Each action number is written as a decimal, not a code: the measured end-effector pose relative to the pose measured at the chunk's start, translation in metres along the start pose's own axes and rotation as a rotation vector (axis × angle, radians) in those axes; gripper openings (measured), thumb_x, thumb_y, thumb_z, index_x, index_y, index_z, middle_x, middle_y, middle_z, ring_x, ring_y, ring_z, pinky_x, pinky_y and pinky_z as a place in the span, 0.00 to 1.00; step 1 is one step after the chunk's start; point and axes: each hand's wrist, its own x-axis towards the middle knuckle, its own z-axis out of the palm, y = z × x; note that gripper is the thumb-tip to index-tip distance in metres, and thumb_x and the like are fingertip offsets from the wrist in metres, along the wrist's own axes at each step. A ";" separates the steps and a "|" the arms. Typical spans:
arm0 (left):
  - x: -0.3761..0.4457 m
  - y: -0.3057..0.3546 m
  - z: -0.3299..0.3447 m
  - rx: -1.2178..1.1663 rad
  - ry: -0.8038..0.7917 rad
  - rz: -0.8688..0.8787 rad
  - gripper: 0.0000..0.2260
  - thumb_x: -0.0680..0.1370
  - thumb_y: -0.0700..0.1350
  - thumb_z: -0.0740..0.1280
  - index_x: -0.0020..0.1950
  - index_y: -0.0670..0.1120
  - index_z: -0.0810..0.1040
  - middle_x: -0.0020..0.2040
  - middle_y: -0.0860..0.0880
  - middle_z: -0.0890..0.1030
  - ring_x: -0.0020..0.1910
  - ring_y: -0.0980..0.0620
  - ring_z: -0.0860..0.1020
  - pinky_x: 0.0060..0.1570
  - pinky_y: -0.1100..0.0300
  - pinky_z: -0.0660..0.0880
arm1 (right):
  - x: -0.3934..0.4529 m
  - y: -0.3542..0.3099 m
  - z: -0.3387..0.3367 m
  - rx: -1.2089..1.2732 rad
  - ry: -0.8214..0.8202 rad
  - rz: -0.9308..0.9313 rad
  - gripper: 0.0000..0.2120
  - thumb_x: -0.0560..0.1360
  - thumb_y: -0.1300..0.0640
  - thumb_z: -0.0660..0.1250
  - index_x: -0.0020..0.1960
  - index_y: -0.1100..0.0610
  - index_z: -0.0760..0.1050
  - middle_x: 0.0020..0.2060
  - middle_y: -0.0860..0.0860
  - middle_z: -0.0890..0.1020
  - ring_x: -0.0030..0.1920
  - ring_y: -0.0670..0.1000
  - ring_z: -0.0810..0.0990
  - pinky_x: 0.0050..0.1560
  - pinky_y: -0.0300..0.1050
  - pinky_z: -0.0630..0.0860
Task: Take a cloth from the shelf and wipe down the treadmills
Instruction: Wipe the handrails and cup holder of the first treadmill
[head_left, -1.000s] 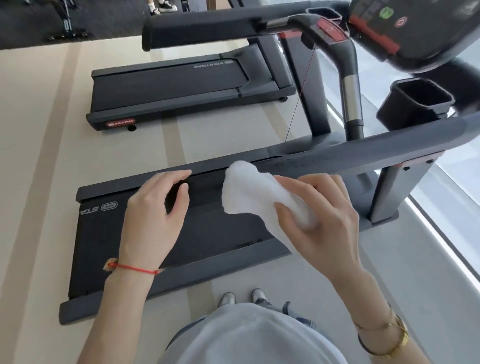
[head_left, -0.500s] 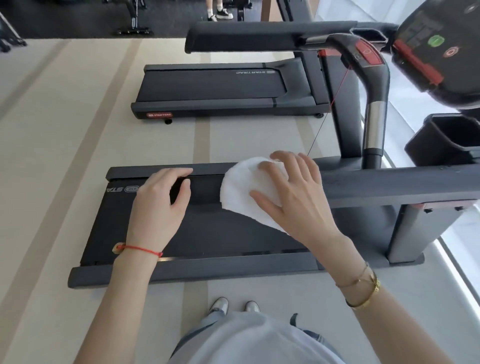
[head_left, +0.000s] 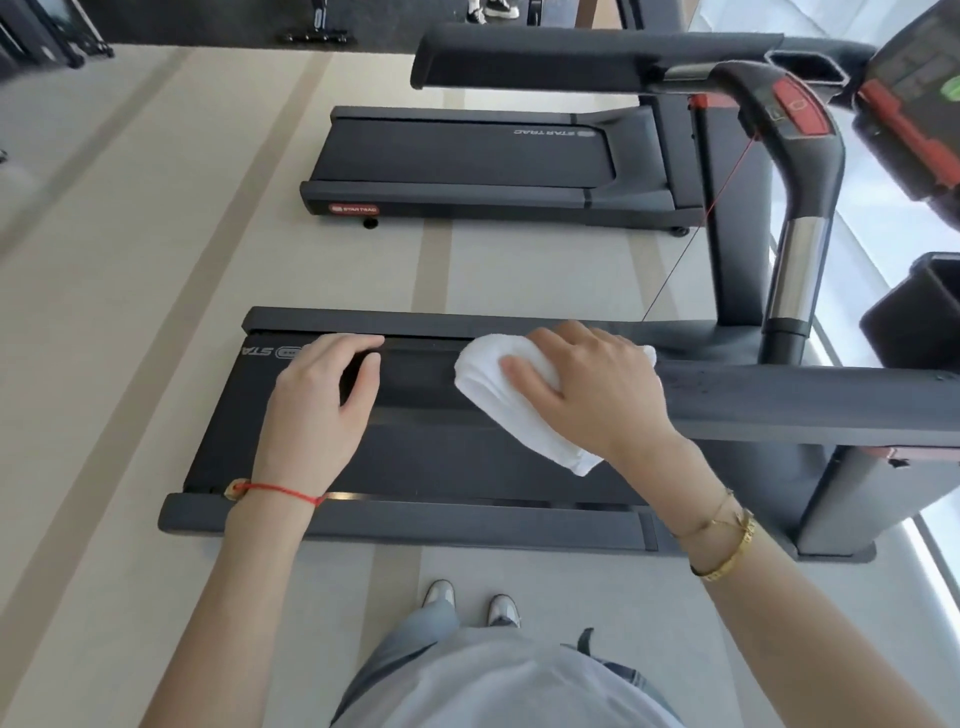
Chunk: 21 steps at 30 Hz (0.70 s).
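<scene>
Our right hand (head_left: 597, 389) presses the white cloth (head_left: 498, 395) on the treadmill (head_left: 415, 525) handrail; left hand (head_left: 317, 410) empty, loosely curled.

Beige striped floor (head_left: 130, 312) carries two dark grey treadmills — near one (head_left: 415, 525) at the feet, second (head_left: 467, 195) parallel beyond it.

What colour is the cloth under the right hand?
White, plain with no pattern. The cloth shows clearly in the head view, pressed under the right hand on the treadmill handrail.
</scene>
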 end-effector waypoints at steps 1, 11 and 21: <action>-0.001 -0.003 -0.001 0.003 0.002 0.001 0.09 0.81 0.41 0.64 0.58 0.46 0.81 0.53 0.52 0.81 0.41 0.58 0.71 0.51 0.63 0.71 | 0.008 -0.014 0.003 0.009 -0.016 -0.032 0.26 0.77 0.35 0.48 0.45 0.51 0.77 0.40 0.49 0.78 0.38 0.53 0.75 0.38 0.45 0.65; -0.002 -0.011 -0.006 -0.070 -0.046 0.010 0.11 0.81 0.40 0.62 0.62 0.44 0.80 0.57 0.51 0.81 0.54 0.54 0.78 0.58 0.62 0.73 | 0.015 -0.016 0.004 -0.037 0.006 -0.086 0.22 0.78 0.37 0.48 0.51 0.47 0.75 0.35 0.47 0.77 0.35 0.53 0.76 0.31 0.44 0.57; -0.006 -0.023 -0.013 -0.121 -0.097 0.000 0.12 0.81 0.39 0.62 0.63 0.45 0.78 0.58 0.53 0.80 0.57 0.60 0.76 0.59 0.71 0.69 | 0.034 -0.069 0.016 -0.041 -0.042 -0.146 0.24 0.78 0.36 0.45 0.51 0.45 0.77 0.39 0.47 0.77 0.37 0.51 0.77 0.31 0.42 0.66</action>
